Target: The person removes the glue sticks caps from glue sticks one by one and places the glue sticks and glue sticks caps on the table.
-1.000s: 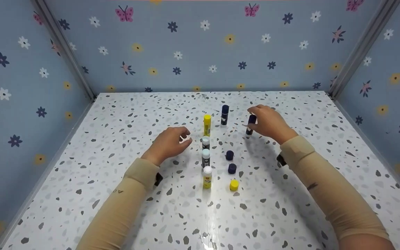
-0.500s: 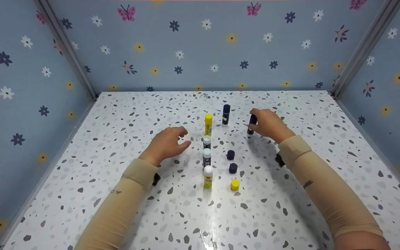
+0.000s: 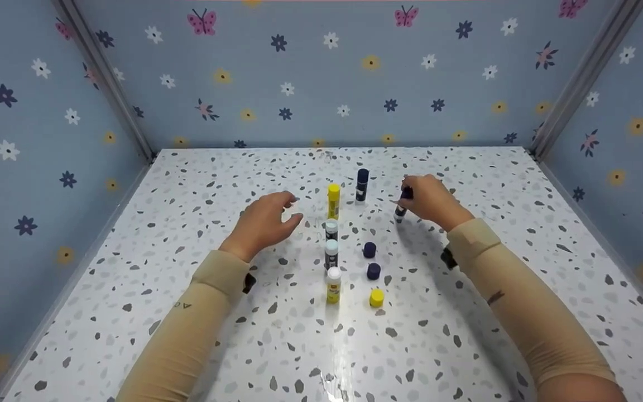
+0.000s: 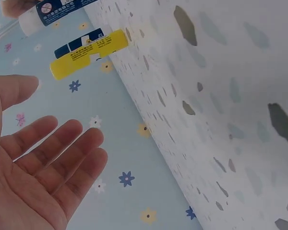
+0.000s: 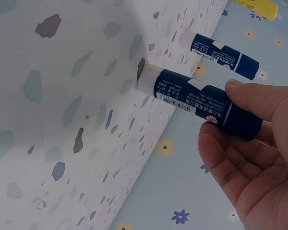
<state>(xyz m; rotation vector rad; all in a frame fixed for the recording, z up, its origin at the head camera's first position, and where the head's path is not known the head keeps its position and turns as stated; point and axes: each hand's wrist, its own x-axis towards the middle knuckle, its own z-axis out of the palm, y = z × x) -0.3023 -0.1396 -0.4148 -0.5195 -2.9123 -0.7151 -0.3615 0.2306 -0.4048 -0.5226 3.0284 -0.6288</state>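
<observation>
My right hand (image 3: 432,200) pinches a dark blue glue stick (image 5: 187,96) near its capped end between thumb and fingers. The stick's white base points down at the table; whether it touches is hard to tell. Another dark blue glue stick (image 3: 361,187) stands upright to its left. My left hand (image 3: 260,223) hovers to the left of the row, fingers loosely spread, holding nothing. Nearest to it are a yellow glue stick (image 3: 334,202) and a pale-topped dark glue stick (image 3: 331,229), both upright. In front stand another pale-topped dark glue stick (image 3: 331,255) and a white-topped yellow one (image 3: 333,289).
Two dark blue caps (image 3: 373,271) and a yellow cap (image 3: 377,298) sit right of the row on the speckled white table (image 3: 277,357). Blue flower-patterned panels (image 3: 321,72) enclose the table's back and both sides.
My right fingers have closed in on the top of the blue glue stick, which leans slightly more now. My left hand has drawn a little back to the left, away from the row.
</observation>
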